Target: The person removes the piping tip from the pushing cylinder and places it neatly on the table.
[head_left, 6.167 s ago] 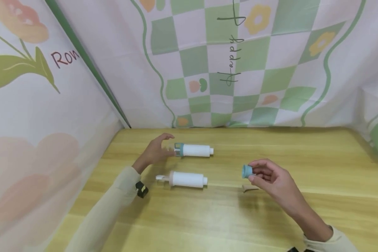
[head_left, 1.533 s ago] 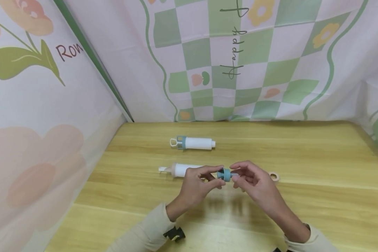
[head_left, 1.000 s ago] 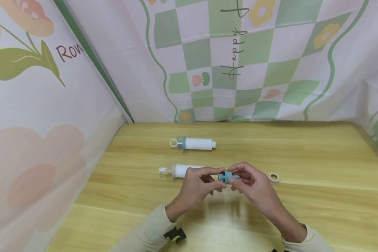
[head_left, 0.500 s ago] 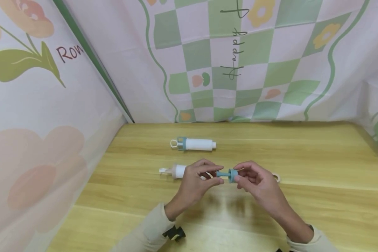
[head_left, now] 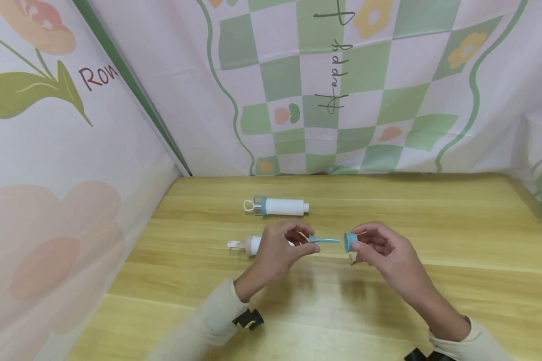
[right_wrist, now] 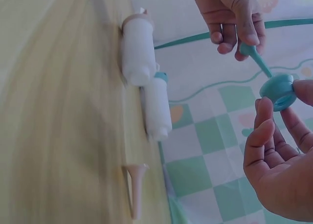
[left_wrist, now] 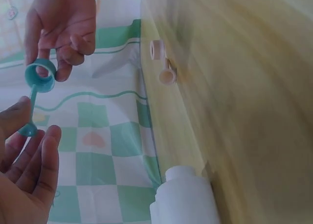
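My left hand [head_left: 277, 248] pinches the wide end of a teal funnel-like piece [head_left: 326, 240], whose thin stem points right. Just right of the stem tip in the head view, my right hand [head_left: 397, 255] holds a teal ring-shaped cap [head_left: 350, 242] between thumb and fingers. The right wrist view shows the stem tip [right_wrist: 264, 66] close to the cap's rim. Both pieces are held up above the wooden table. Behind my left hand lies a white cylinder [head_left: 255, 245] with a beige collar and a handle, its right part hidden.
A second white cylinder [head_left: 285, 206] with a teal collar and white loop handle lies farther back. A beige ring [left_wrist: 156, 50] and a beige funnel-like piece [right_wrist: 137, 190] lie on the table [head_left: 456, 301] by my right hand. A patterned cloth [head_left: 320, 75] hangs behind.
The teal stem, earlier inside the ring cap, has been drawn out of it. My right hand moved right with the cap. Earlier still, my left hand was at the rear cylinder's handle.
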### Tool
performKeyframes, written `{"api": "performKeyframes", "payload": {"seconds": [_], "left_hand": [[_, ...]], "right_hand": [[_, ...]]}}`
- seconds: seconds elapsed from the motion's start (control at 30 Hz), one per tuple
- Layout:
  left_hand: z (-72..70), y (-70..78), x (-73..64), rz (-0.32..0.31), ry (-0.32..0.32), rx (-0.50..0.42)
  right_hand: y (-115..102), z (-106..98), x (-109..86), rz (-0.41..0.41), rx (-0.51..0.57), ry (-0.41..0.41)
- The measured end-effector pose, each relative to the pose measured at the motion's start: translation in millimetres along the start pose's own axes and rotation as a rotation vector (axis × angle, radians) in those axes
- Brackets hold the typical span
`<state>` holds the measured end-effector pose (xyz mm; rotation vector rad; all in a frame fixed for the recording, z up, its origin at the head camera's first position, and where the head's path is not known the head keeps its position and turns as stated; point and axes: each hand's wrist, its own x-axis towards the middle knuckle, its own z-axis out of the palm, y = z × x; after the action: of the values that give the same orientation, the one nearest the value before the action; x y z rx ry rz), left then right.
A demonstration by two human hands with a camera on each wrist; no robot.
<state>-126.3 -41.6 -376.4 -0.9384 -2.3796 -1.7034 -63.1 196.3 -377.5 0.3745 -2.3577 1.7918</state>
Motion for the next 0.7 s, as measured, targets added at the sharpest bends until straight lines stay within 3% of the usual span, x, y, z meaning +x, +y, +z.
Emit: {"api": "performKeyframes", "payload": {"seconds": [0.1, 0.27, 0.4, 0.7], "left_hand": [[-0.8, 2.8, 7.2, -0.005, -0.022, 0.052], [-0.5, 7.6, 24.4, 0.043, -0.073, 0.153], [0.2, 12.2, 41.0, 0.063, -0.116, 0.183], [17.6, 12.2, 87.3, 0.002, -0.224, 0.326]], "right_hand": [[0, -8, 3.1, 0.0, -0.039, 0.004], [3, -22, 8.9, 0.014, -0.11, 0.001], [7, -34, 13.6, 0.038, -0.159, -0.015], [16, -68, 33.3, 0.027, -0.421, -0.011]]}}
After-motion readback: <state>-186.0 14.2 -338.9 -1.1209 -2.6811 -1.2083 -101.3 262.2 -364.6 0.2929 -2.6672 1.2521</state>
